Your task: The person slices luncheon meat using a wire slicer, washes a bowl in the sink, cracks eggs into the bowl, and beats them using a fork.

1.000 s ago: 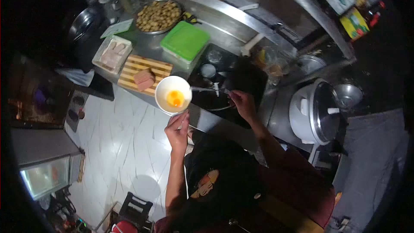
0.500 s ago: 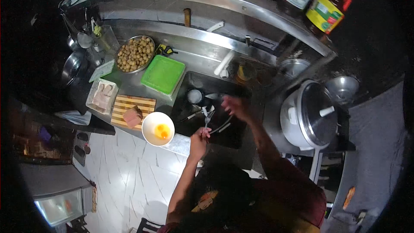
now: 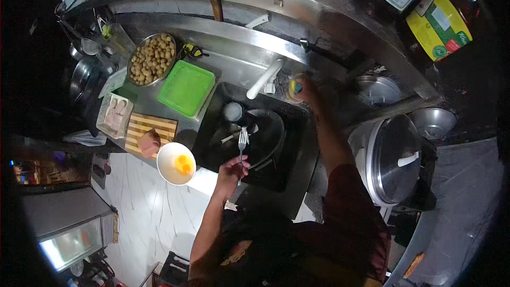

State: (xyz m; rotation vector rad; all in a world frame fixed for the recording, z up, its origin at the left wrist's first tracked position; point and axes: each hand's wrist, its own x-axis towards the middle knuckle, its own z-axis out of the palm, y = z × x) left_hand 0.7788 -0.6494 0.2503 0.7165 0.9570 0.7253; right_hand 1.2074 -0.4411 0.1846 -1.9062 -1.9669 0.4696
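My left hand (image 3: 232, 174) is closed around the handle of a metal fork (image 3: 243, 141), its tines pointing up over the black sink (image 3: 211, 143). At the sink's back right corner, my right hand (image 3: 306, 89) pinches a yellow and blue-green sponge (image 3: 295, 87) in a small container by the white faucet (image 3: 264, 79). Inside the sink lie a dark cup (image 3: 234, 112) and a dark round pan (image 3: 273, 127). Left of the sink, a white bowl (image 3: 166, 167) holds egg yolks (image 3: 184, 165).
A striped cutting board (image 3: 135, 123) carries a piece of meat (image 3: 149, 142). Behind it are a plastic tub (image 3: 113, 117), a green-lidded container (image 3: 186, 88) and a bowl of small potatoes (image 3: 152, 59). A large lidded pot (image 3: 396, 159) stands right; a bottle shelf (image 3: 319, 8) overhangs the back.
My right hand has moved from above the sink, back and right, onto the sponge. My left hand still holds the fork, now more upright. The view has shifted slightly.
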